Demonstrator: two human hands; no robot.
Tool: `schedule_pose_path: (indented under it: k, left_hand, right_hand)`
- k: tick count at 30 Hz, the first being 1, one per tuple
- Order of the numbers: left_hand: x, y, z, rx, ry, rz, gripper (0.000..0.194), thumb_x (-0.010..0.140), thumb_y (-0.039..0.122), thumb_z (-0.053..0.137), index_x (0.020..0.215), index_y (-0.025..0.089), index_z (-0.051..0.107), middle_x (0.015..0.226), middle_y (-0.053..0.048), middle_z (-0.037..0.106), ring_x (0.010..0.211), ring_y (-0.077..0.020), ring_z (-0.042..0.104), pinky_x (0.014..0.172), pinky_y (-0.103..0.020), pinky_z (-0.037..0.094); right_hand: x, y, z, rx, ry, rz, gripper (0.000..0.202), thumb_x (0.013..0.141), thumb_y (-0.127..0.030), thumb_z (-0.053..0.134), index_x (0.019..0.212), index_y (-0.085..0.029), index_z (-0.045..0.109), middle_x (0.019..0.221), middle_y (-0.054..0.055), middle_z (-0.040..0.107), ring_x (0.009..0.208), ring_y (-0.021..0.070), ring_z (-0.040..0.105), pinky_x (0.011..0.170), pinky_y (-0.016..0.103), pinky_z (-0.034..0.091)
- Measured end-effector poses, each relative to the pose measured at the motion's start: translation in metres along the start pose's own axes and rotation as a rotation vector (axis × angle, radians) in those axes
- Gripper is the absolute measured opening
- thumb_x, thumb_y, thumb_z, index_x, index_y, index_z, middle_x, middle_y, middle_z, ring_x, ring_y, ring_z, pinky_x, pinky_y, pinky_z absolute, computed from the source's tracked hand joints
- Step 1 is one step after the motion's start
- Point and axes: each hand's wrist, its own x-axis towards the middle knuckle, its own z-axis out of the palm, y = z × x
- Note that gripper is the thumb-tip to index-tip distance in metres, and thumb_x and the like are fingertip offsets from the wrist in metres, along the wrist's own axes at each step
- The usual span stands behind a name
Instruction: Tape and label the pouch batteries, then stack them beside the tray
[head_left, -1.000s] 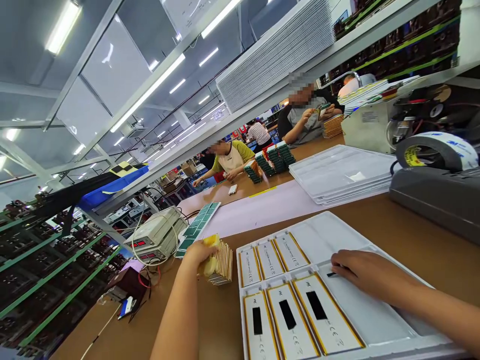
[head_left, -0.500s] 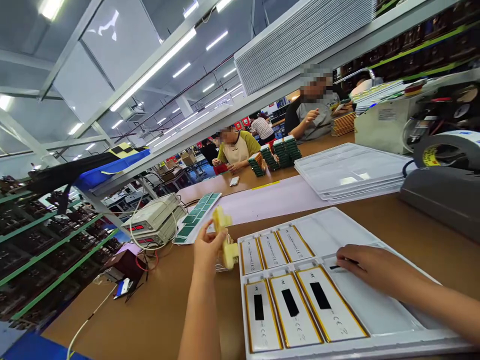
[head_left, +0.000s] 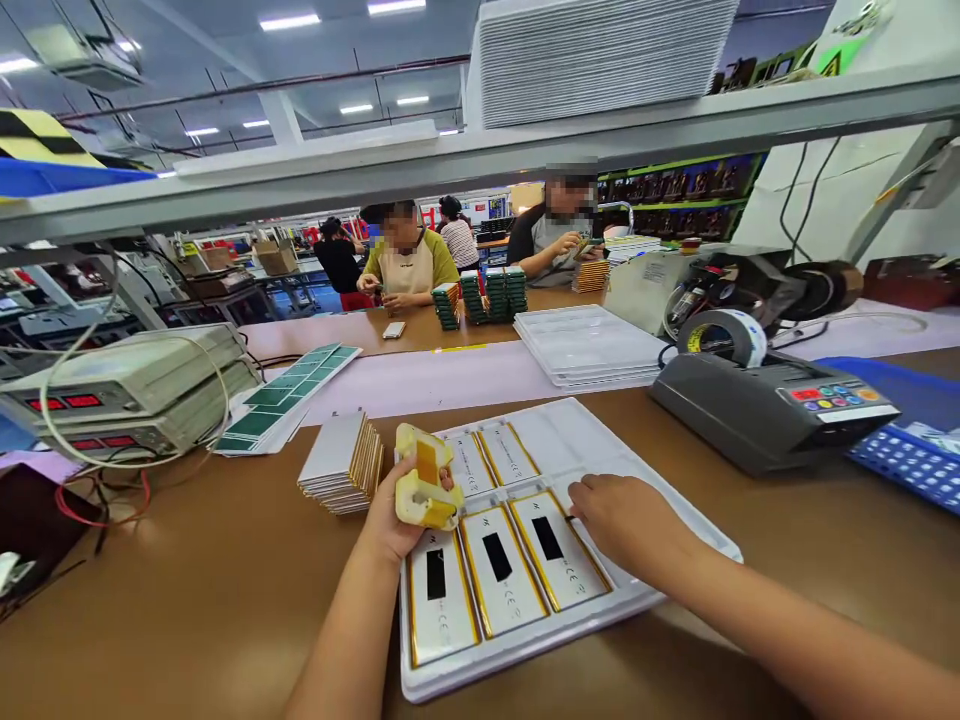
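My left hand (head_left: 391, 520) is closed around a pale yellow plastic block (head_left: 411, 497) with amber patches, raised over the left side of the white tray (head_left: 592, 440). My right hand (head_left: 626, 515) has its fingers pinched over the tray, and a small black strip (head_left: 571, 517) shows at the tips. Beside it lies a flat battery cell (head_left: 574, 560) with yellow edges and a black patch (head_left: 547, 538). Two more patched cells share the front row. Behind them is another row of cells (head_left: 510, 452) without patches, partly hidden by the block and my left hand.
Left of the tray stands a stack of cells (head_left: 337, 465). Farther left are stacked instruments (head_left: 135, 390) and green-marked sheets (head_left: 289, 395). A tape dispenser (head_left: 757, 410) stands right, with white trays (head_left: 592, 340) behind. Two people work across the table; a shelf beam (head_left: 420, 170) spans above.
My view has levelled and turned right. My left hand has brought the yellow block over the tray's left cells. My right hand has moved closer to the third front cell.
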Motion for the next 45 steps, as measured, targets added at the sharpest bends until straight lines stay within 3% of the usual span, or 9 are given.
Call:
schedule_pose_path:
  k: [8,13,20,26,30,33,36,41,45]
  left_hand:
    - [-0.002,-0.004,0.0,-0.038,-0.022,0.038,0.033,0.069,0.023,0.059,0.099,0.013,0.051,0.084,-0.007,0.06,0.07,-0.0153,0.058,0.071,-0.035,0.048]
    - [-0.001,-0.008,-0.004,-0.049,-0.036,0.076,0.034,0.068,0.022,0.061,0.1,0.016,0.051,0.087,-0.006,0.06,0.072,-0.0155,0.059,0.073,-0.037,0.048]
    - [-0.003,-0.007,-0.005,-0.19,-0.089,0.153,0.056,0.069,0.056,0.048,0.104,0.013,0.051,0.092,-0.01,0.06,0.08,-0.0204,0.058,0.075,-0.04,0.046]
    - [-0.003,-0.009,-0.003,-0.232,-0.149,0.127,0.061,0.069,0.059,0.046,0.108,0.012,0.051,0.092,-0.012,0.061,0.085,-0.0249,0.057,0.077,-0.041,0.043]
    - [-0.005,-0.012,-0.001,-0.259,-0.259,0.161,0.056,0.074,0.054,0.042,0.114,0.016,0.049,0.096,-0.012,0.062,0.088,-0.0264,0.057,0.078,-0.042,0.041]
    - [-0.005,-0.012,-0.004,-0.265,-0.191,0.171,0.054,0.073,0.054,0.044,0.111,0.016,0.051,0.093,-0.011,0.063,0.087,-0.0267,0.058,0.077,-0.043,0.042]
    - [-0.004,-0.01,-0.006,-0.289,-0.148,0.19,0.052,0.071,0.055,0.046,0.104,0.016,0.055,0.089,-0.012,0.064,0.085,-0.0276,0.058,0.076,-0.043,0.042]
    - [0.0,-0.007,-0.008,-0.323,-0.138,0.179,0.057,0.067,0.06,0.047,0.102,0.016,0.056,0.091,-0.013,0.064,0.087,-0.0295,0.058,0.076,-0.045,0.042]
    - [0.001,-0.005,-0.007,-0.343,-0.042,0.213,0.057,0.065,0.061,0.049,0.106,0.022,0.053,0.093,-0.009,0.063,0.09,-0.027,0.057,0.078,-0.044,0.042]
  right_hand:
    - [0.003,0.001,0.002,0.025,-0.065,0.036,0.022,0.08,-0.015,0.036,0.072,-0.014,0.057,0.073,0.01,0.061,0.065,0.0194,0.055,0.053,0.028,0.03]
    - [0.018,0.011,0.012,0.722,-0.361,0.132,0.031,0.08,-0.038,0.037,0.066,-0.015,0.053,0.068,0.003,0.058,0.062,0.0135,0.049,0.053,0.023,0.034]
    - [0.032,0.012,0.01,0.875,-0.41,0.079,0.024,0.069,-0.037,0.048,0.057,-0.018,0.04,0.053,-0.004,0.039,0.049,0.008,0.033,0.047,0.021,0.028]
    - [0.093,-0.016,-0.025,1.049,-0.132,0.055,0.017,0.074,-0.03,0.042,0.065,-0.017,0.045,0.057,-0.003,0.045,0.053,0.009,0.039,0.05,0.021,0.032]
    - [0.132,-0.07,-0.02,1.028,-0.03,0.033,0.016,0.076,-0.026,0.041,0.068,-0.015,0.05,0.061,-0.001,0.051,0.055,0.0095,0.043,0.05,0.021,0.032]
    - [0.141,-0.091,-0.012,0.949,-0.018,-0.001,0.018,0.074,-0.03,0.047,0.065,-0.015,0.052,0.061,0.0,0.054,0.056,0.0104,0.045,0.049,0.021,0.03]
    - [0.139,-0.071,-0.013,0.734,-0.017,-0.065,0.023,0.07,-0.04,0.053,0.064,-0.017,0.054,0.062,0.0,0.058,0.058,0.012,0.048,0.049,0.022,0.028]
    - [0.139,0.002,-0.017,0.169,-0.003,0.12,0.018,0.076,-0.031,0.047,0.073,-0.018,0.058,0.078,0.007,0.063,0.071,0.0187,0.056,0.052,0.024,0.029]
    - [0.136,0.022,-0.004,0.108,-0.044,0.09,0.013,0.075,-0.023,0.048,0.072,-0.016,0.059,0.079,0.008,0.064,0.072,0.0207,0.058,0.055,0.026,0.032]
